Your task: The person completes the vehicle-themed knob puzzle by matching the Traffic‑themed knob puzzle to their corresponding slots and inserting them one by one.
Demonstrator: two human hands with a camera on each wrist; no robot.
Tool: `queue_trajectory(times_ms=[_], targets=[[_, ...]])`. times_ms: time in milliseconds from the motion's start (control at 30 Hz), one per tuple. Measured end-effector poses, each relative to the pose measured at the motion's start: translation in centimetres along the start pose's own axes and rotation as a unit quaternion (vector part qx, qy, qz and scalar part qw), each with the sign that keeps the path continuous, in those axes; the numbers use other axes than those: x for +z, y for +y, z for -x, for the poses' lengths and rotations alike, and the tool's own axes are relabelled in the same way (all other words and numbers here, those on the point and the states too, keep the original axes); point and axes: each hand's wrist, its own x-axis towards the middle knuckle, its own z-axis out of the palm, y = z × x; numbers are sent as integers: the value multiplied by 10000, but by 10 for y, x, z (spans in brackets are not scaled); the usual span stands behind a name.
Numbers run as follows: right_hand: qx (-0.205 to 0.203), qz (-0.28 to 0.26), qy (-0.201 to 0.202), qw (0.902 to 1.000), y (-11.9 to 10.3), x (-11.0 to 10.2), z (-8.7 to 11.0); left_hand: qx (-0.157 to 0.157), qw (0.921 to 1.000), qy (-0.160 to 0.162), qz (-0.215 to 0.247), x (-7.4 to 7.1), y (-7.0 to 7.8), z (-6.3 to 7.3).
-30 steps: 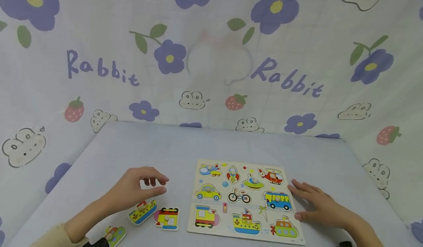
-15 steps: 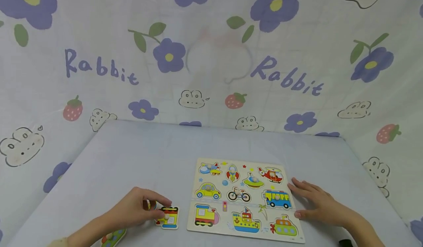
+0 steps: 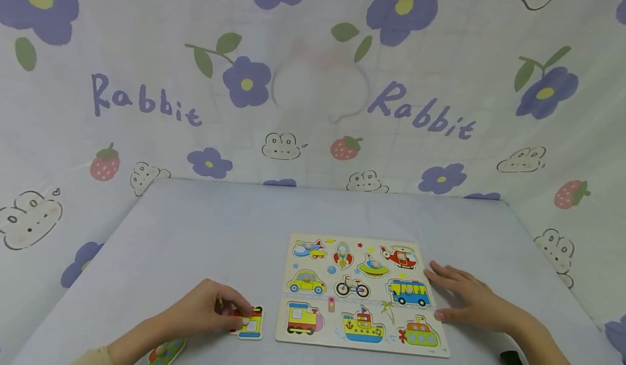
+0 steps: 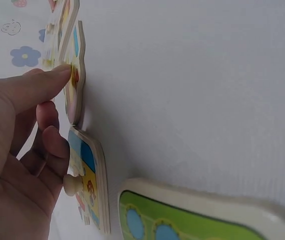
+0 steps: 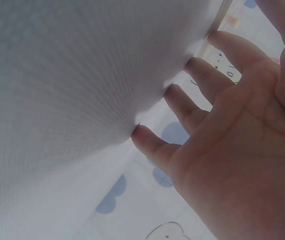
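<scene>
My left hand (image 3: 202,310) pinches a wooden train puzzle piece (image 3: 251,327) between thumb and index finger; the piece lies flat on the table. In the left wrist view the thumb tip presses at the train's printed face, and the fingers cover its knob. A boat puzzle piece (image 4: 88,155) with a round wooden knob lies under the curled fingers, mostly hidden from the head view. My right hand (image 3: 471,302) rests with spread fingers at the right edge of the puzzle board (image 3: 332,324). Its fingertips touch the tabletop and board edge in the right wrist view.
A green puzzle piece (image 3: 168,351) lies near the left forearm. On the board, several vehicle pieces with knobs sit in the upper rows, including a bus (image 3: 409,291) and a car (image 3: 307,282). The bottom row shows train, boat and submarine pictures without knobs. A patterned cloth (image 3: 318,153) hangs behind.
My left hand has come down from above the boat piece and moved right onto the train piece, taking hold of it. The right hand stays at the board's edge.
</scene>
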Motion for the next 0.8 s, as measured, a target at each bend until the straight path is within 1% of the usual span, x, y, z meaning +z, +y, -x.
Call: queue_trajectory(times_ms=[167,367,500,667,800], targets=[[-9,-31,11,10000,0,-1,0,41,9999,-126,76,-1,-4,-3],[15,-110,-3,9999,0,0,1,43,9989,-447,119,-2,-5,-8],[-5,-60,36,10000,0,0,3,67,9987,-501,50,-3,-4,-11],[-18,-146,9,9999,-1,-1,2,57,9979,-576,278,-3,-2,-13],[2,-158,3,9999,-1,-1,2,93,9977,-620,254,-3,1,-15]])
